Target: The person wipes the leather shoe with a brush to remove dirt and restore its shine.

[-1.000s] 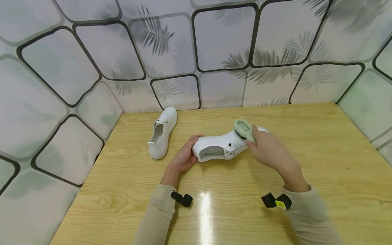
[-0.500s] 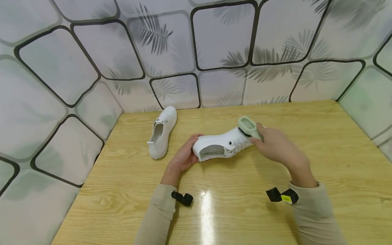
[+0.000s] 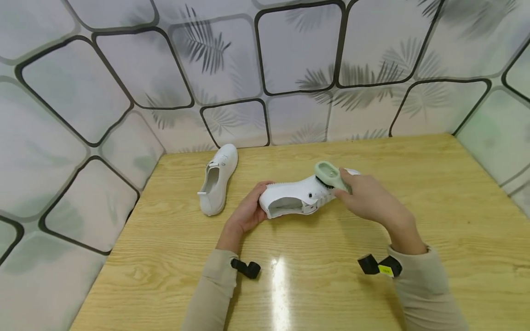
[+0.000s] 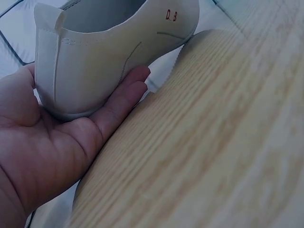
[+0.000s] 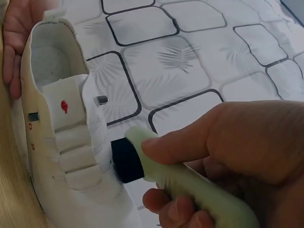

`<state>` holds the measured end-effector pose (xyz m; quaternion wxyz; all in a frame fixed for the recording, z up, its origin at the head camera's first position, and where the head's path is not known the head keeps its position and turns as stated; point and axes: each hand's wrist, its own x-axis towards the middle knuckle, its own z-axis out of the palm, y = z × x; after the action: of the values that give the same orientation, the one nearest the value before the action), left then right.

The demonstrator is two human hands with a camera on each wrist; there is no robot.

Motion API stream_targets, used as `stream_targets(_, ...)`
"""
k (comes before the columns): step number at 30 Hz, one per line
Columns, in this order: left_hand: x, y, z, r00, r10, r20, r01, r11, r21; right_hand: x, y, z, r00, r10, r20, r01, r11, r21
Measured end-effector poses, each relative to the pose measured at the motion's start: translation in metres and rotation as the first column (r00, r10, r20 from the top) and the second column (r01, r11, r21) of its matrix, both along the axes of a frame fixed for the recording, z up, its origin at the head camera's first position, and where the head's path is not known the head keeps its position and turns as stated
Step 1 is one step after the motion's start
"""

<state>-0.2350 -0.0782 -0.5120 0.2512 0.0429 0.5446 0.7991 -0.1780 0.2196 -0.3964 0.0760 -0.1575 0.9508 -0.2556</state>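
A white shoe (image 3: 290,197) is tilted on its side above the wooden table, its opening facing the person. My left hand (image 3: 247,211) grips it by the heel; in the left wrist view the fingers (image 4: 124,97) lie under the heel and side. In my right hand (image 3: 372,197) is a pale green brush (image 3: 328,174), held by its handle. The brush's dark bristles (image 5: 127,160) touch the shoe's upper beside the laced front, as the right wrist view shows. Part of the toe is hidden behind the right hand.
A second white shoe (image 3: 219,179) lies on the wooden table (image 3: 165,276) to the left, toe toward the wall. A patterned wall covering (image 3: 298,59) encloses the table at the back and sides. Each sleeve carries a black wrist camera (image 3: 246,268).
The right hand with the brush moved right toward the toe, then came back left along the shoe's upper. The left hand and the shoe have stayed almost still.
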Motion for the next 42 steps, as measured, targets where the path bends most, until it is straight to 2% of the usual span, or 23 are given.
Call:
stream_targets(2,0.000,0.001,0.000,1.000,-0.005,-0.002,0.005,1.000,-0.006,0.001,-0.001,0.002,1.000,-0.023,0.003,0.023,1.000,0.012)
stream_targets(7,0.000,0.001,0.001,1.000,-0.009,0.004,0.009,1.000,0.008,-0.001,0.002,0.000,0.990,-0.135,-0.037,0.138,0.987,0.081)
stream_targets(14,0.000,0.001,0.002,1.000,0.000,-0.005,0.000,1.000,0.011,-0.001,-0.002,0.000,0.999,-0.009,0.044,0.012,0.998,-0.061)
stream_targets(18,0.000,0.001,0.002,1.000,-0.002,0.002,0.002,1.000,0.010,-0.001,0.001,0.000,0.998,-0.059,0.026,0.060,0.998,-0.034)
stream_targets(21,0.001,0.001,0.003,1.000,0.000,0.009,0.000,1.000,0.008,-0.001,0.001,-0.001,0.996,-0.089,-0.022,0.089,0.996,0.018)
stream_targets(26,0.001,0.000,0.003,1.000,-0.001,0.001,0.001,1.000,0.000,0.002,-0.006,-0.002,1.000,-0.002,0.010,0.002,1.000,-0.029)
stream_targets(28,0.001,0.001,0.002,1.000,0.000,-0.001,0.000,1.000,-0.006,0.003,-0.007,0.000,1.000,0.008,0.028,-0.007,0.999,-0.051)
stream_targets(33,0.001,0.001,0.002,1.000,-0.001,0.012,0.001,1.000,-0.001,0.002,0.000,-0.001,0.996,-0.090,0.010,0.090,0.996,0.009)
stream_targets(35,0.001,0.001,0.003,1.000,0.001,0.014,-0.001,1.000,0.003,0.002,0.000,-0.002,0.995,-0.100,-0.014,0.100,0.994,0.032)
stream_targets(40,0.001,0.000,0.003,1.000,0.001,0.001,-0.001,1.000,0.000,0.004,-0.009,-0.003,1.000,-0.007,0.006,0.007,0.999,-0.031)
stream_targets(42,0.001,0.000,0.003,1.000,0.000,-0.002,0.000,1.000,0.000,0.003,-0.010,-0.003,1.000,0.007,0.025,-0.005,0.998,-0.058)
